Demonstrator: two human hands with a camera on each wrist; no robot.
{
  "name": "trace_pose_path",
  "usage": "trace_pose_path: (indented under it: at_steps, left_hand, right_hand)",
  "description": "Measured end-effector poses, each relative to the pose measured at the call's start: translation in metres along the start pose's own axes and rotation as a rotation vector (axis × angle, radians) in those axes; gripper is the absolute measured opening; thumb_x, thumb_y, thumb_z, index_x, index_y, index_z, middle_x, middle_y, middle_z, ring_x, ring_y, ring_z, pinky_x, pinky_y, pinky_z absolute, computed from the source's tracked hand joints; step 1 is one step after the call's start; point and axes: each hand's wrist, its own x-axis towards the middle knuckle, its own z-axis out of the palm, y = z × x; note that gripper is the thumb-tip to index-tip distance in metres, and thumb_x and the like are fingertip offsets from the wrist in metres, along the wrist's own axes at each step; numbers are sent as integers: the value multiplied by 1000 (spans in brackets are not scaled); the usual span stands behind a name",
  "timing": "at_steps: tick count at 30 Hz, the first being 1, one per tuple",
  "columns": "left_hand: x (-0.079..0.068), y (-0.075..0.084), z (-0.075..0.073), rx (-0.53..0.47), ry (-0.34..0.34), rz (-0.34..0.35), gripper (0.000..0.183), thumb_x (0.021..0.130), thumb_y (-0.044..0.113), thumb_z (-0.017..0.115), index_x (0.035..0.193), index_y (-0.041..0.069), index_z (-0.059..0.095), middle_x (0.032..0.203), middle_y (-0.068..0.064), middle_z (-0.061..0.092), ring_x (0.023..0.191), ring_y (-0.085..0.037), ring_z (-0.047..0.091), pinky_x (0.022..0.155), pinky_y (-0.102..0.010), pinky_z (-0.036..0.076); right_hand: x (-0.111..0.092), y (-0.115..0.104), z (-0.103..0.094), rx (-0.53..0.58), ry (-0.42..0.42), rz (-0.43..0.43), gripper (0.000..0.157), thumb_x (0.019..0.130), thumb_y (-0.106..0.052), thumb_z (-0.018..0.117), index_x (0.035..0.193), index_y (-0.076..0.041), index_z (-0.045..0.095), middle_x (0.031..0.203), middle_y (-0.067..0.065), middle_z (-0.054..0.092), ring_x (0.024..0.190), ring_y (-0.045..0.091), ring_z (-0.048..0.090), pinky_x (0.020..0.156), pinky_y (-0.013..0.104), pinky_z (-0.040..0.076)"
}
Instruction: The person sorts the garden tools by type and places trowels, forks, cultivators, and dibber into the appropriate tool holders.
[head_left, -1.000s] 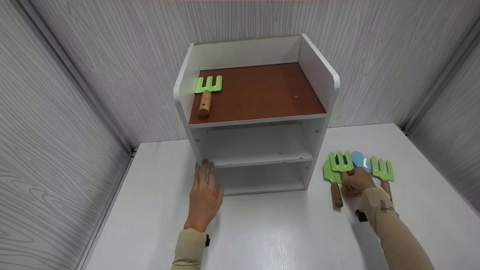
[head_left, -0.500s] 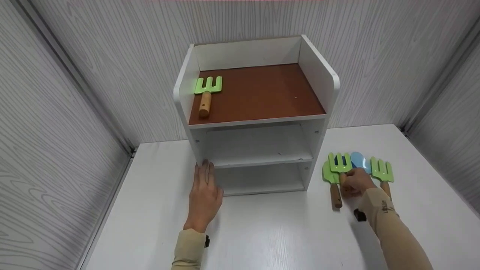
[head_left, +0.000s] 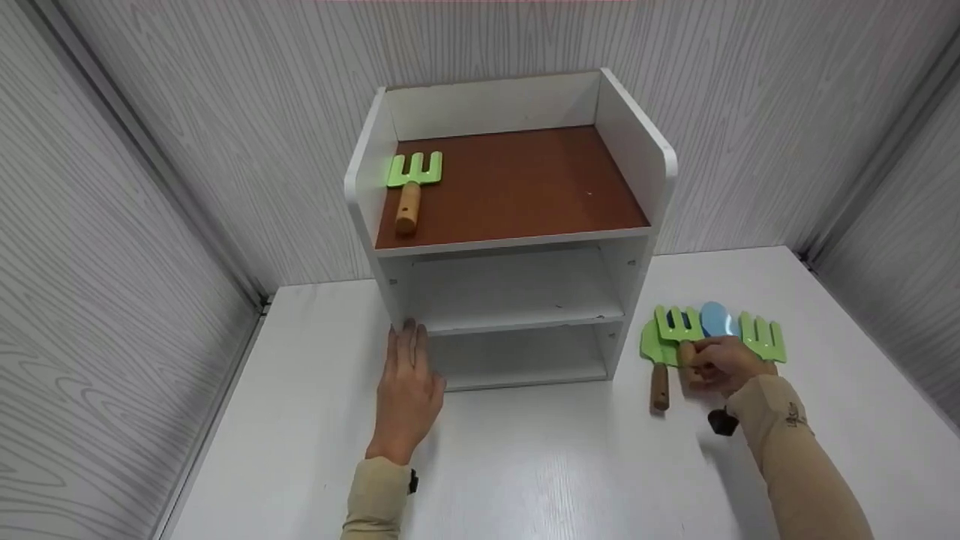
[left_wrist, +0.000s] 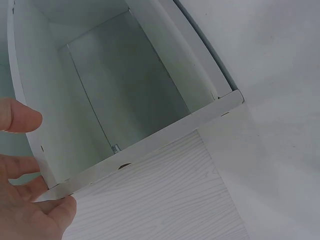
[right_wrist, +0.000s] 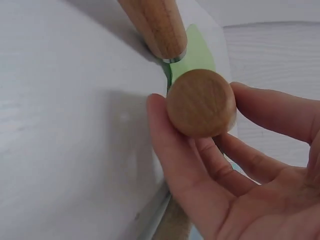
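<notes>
In the head view, my right hand [head_left: 729, 364] is at the wooden handle of a green garden fork [head_left: 679, 326]. The right wrist view shows thumb and fingers around the round end of that wooden handle [right_wrist: 200, 102]. Partly under the fork lies a green spade-like tool [head_left: 654, 349] with a wooden handle. A light blue tool head [head_left: 718, 319] and another green fork [head_left: 763, 336] lie just beyond my hand, their handles mostly hidden. My left hand [head_left: 409, 401] rests its straight fingers against the left front edge of a white shelf unit [head_left: 517, 326].
Another green fork [head_left: 410, 187] lies at the left of the shelf's brown top board [head_left: 525, 187], between raised side walls. Below are two open compartments. The unit stands on a white table [head_left: 525, 465] enclosed by grey wood-grain walls [head_left: 300, 150]. Something dark blue shows between the fork's tines.
My right hand has shifted slightly right and its wrist has turned. The green spade-like tool's handle has swung left, and the second fork's handle is now covered. My left hand stays in place.
</notes>
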Motion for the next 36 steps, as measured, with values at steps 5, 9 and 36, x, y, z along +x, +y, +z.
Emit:
trace_pose_path:
  at_steps: [5, 9, 36]
  left_hand:
    - [0, -2, 0, 11, 0, -14, 62, 90, 1, 61, 146, -14, 39, 149, -29, 38, 137, -54, 35, 108, -58, 39]
    - [-1, -4, 1, 46, 22, -17, 62, 89, 1, 63, 145, -13, 42, 149, -28, 41, 138, -52, 36, 110, -59, 37]
    - [2, 5, 2, 149, 96, 2, 56, 85, 2, 68, 136, -14, 52, 136, -28, 53, 126, -49, 46, 104, -55, 43]
  right_hand:
    - [2, 5, -4, 76, -64, -8, 68, 96, 2, 58, 154, 13, 23, 126, 16, 52, 92, 19, 62, 84, 36, 57]
    - [2, 8, -2, 108, -98, -32, 71, 97, 0, 59, 155, 12, 21, 130, 16, 53, 94, 19, 61, 86, 37, 57]
    - [-28, 12, 17, 131, -63, -203, 69, 101, -6, 59, 157, 7, 21, 146, 24, 41, 103, 18, 65, 89, 40, 57]
